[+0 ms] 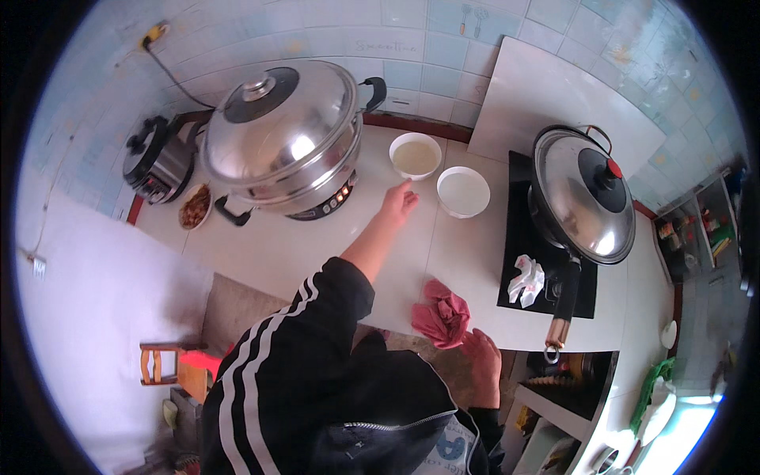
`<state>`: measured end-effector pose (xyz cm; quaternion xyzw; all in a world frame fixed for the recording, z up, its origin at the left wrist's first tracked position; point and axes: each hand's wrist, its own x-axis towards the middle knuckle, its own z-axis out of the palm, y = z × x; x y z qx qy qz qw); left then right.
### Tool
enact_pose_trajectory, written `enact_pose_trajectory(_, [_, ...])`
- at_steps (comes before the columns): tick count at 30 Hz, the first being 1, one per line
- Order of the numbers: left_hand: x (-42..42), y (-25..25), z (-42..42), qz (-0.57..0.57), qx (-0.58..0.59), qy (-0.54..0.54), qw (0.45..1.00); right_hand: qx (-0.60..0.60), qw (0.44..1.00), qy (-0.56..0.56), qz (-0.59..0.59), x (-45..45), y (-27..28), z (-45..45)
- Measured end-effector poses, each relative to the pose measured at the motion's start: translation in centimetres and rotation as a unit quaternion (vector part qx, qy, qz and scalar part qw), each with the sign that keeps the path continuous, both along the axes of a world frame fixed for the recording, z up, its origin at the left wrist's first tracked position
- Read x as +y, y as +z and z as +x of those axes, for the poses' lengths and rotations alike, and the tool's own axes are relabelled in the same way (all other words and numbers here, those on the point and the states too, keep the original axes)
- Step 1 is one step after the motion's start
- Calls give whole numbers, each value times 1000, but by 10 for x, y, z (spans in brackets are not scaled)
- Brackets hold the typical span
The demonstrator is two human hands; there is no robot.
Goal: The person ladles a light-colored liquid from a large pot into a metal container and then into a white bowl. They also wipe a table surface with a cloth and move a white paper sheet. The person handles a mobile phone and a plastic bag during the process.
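Note:
My left hand (401, 202) reaches over the counter with its index finger stretched out and the other fingers curled. Its fingertip is at the near rim of a white bowl (415, 156) of cloudy, pale yellowish liquid; whether they touch is unclear. To the right of that bowl stands a second white bowl (464, 192) with whitish contents. By the counter's front edge, my right hand (484, 359) is beside a crumpled red cloth (442, 314), fingers close to its lower edge. No grip on the cloth shows.
A large lidded electric steamer (285, 136) with lit buttons stands left, near a pressure cooker (157, 160) and a dish of brown food (195, 206). On the right, a lidded wok (585, 196) sits on a black cooktop (516, 237); its handle (567, 297) juts forward beside crumpled tissue (526, 281).

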<state>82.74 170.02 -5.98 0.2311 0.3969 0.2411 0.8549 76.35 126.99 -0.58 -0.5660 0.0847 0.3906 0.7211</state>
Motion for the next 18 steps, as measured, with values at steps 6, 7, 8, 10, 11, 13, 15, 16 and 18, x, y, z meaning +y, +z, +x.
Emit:
enact_pose_trajectory(6, [62,-35,38,-79,-71,-52,993,100,992,-77,25,30,13,-32])
enact_pose_trajectory(7, [62,-36,47,-75,-71,-61,993,102,990,-98,25,33,21,-34])
enact_pose_trajectory(8, [65,-39,42,-93,-129,-41,986,110,986,-109,57,35,15,-35])
enact_pose_trajectory(10, [72,-34,43,-139,-165,-65,974,68,988,-114,78,42,34,-37])
enact_pose_trajectory(11, [79,-31,38,-162,-170,-74,969,73,991,-110,13,51,55,-34])
enact_pose_trajectory(13, [81,-19,26,-112,-138,-141,974,44,992,-114,5,40,19,-37])
enact_pose_trajectory(15, [90,-19,3,-132,-115,-118,977,66,991,-115,-15,41,29,-38])
enact_pose_trajectory(16, [92,-25,-2,-62,-81,-134,986,89,989,-122,-9,37,24,-42])
enact_pose_trajectory(18, [98,-36,-16,-159,-41,-128,978,70,986,-150,-25,28,11,-55])
